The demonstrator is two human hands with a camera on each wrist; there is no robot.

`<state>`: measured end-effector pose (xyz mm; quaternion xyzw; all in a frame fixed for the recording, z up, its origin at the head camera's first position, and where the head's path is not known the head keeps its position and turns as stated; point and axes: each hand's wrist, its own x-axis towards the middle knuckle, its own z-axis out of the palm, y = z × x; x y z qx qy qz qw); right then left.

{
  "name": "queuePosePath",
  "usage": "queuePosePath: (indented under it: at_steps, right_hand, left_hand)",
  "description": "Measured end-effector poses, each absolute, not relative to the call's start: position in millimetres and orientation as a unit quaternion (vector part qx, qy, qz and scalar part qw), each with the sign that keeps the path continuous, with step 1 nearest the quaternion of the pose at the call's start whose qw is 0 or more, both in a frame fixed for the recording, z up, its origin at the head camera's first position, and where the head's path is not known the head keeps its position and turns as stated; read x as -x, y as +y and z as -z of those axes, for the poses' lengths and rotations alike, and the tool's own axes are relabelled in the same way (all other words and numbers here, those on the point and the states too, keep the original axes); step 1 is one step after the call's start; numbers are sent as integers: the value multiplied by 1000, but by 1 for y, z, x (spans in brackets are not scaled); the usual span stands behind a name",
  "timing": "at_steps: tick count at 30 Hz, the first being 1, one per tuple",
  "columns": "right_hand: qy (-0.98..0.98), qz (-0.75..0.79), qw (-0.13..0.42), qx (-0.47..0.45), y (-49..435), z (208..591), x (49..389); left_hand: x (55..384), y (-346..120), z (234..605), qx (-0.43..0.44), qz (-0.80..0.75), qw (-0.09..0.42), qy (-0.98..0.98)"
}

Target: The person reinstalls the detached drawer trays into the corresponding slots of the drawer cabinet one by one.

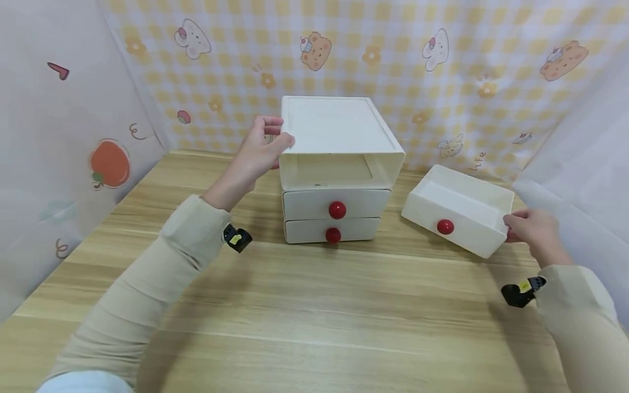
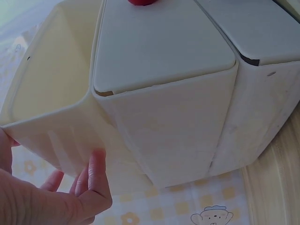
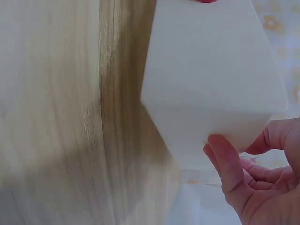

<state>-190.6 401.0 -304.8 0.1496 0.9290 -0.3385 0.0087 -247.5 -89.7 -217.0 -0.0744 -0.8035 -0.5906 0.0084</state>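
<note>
A white drawer cabinet point(image 1: 339, 125) stands at the back middle of the table. Its top slot point(image 1: 326, 170) has no drawer in it, while two drawers with round red knobs point(image 1: 337, 210) sit closed below. My left hand point(image 1: 262, 144) holds the cabinet's upper left side, thumb over the top edge and fingers against the side wall point(image 2: 61, 145). To the right is a separate white drawer point(image 1: 462, 207), its open side up and its red knob facing front. My right hand point(image 1: 535, 232) pinches this drawer's right wall point(image 3: 197, 126). Whether the drawer touches the table is unclear.
The wood-grain table point(image 1: 304, 316) reaches toward me in front of the cabinet. Behind hangs a yellow checked cloth point(image 1: 344, 54) with cartoon prints. White printed sheets point(image 1: 59, 136) close off the left and right sides.
</note>
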Motion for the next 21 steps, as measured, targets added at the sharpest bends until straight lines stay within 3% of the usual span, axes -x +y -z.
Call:
queuePosePath:
  at_steps: [15, 21]
  right_hand:
    - [950, 293, -39, -105, 385, 285, 132]
    - [934, 345, -53, -75, 382, 282, 101]
  left_hand:
    - [247, -89, 216, 74, 582, 7, -810]
    - [247, -89, 215, 76, 579, 6, -812]
